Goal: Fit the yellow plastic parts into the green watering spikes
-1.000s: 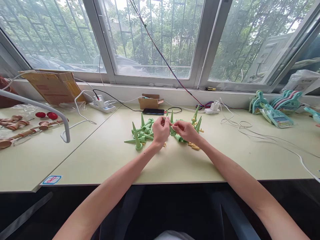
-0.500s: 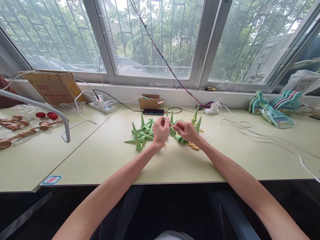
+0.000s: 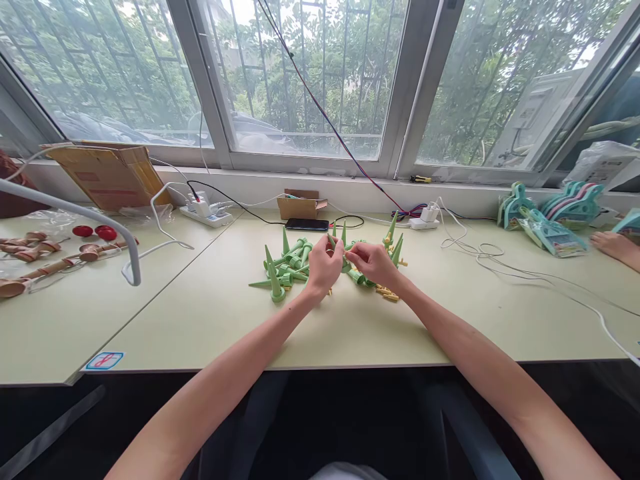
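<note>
Pinching a green spike (image 3: 331, 241) tilted toward eleven o'clock, left hand (image 3: 325, 264) faces right hand (image 3: 371, 261), fingertips together, at three.

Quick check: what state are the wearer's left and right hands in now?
Left hand: closed, holding a green spike.
Right hand: closed in a pinch beside the spike; whether it grips anything cannot be told.

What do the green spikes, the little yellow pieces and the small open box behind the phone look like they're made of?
Green spikes: probably moulded plastic with a satin finish, judging by their even colour and repeated shape.
Yellow pieces: perhaps plastic, given their uniform colour, but too small to be sure.
Small open box: apparently cardboard, matte brown with thin flaps.
</note>
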The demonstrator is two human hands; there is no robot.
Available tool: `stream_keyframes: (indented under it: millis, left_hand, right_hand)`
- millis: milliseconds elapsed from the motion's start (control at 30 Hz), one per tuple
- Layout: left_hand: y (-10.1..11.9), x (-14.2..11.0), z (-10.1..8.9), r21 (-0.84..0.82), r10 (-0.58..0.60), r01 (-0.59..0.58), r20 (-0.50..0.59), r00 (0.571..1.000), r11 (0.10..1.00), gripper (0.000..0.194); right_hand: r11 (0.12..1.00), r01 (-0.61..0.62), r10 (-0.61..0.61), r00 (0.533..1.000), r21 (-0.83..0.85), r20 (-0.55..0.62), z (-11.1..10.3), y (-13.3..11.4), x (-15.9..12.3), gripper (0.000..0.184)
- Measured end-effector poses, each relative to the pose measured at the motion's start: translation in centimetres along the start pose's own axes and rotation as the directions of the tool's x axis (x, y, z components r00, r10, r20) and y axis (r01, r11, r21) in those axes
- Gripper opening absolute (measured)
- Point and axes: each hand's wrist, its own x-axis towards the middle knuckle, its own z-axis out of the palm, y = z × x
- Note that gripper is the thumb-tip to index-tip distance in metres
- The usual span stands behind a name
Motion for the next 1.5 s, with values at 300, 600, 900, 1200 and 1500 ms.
stream_keyframes:
  millis: [300,600,900,1200,1500]
  left_hand:
    - [0.1,-0.2,0.0,0.058,0.091,-0.092,0.01,0.996,0.994,0.019]
    - [0.4,-0.3,0.0,0.111,0.132,-0.131,0.002,0.991,0.985,0.019]
    - [0.4,-0.3,0.0,0.102,0.126,-0.126,0.009,0.992,0.987,0.02]
    - [0.8,-0.5,0.1,0.062,0.092,-0.094,0.038,0.995,0.994,0.027]
    - [0.5,-0.6,0.4,0.036,0.06,-0.063,0.078,0.995,0.997,0.035]
  right_hand:
    - [0.999,-0.043,0.043,0.999,0.031,0.001,0.1,0.0,0.0,0.04]
    - [0.988,-0.112,0.106,0.993,0.111,0.054,-0.1,-0.6,-0.2,0.045]
    - [0.993,-0.101,0.098,0.994,0.06,0.05,0.0,-0.2,-0.2,0.049]
    - [0.997,-0.075,0.076,0.996,-0.015,0.041,0.1,0.5,0.0,0.053]
    - [0.99,-0.051,0.026,0.983,-0.135,-0.183,-0.2,0.2,0.2,0.056]
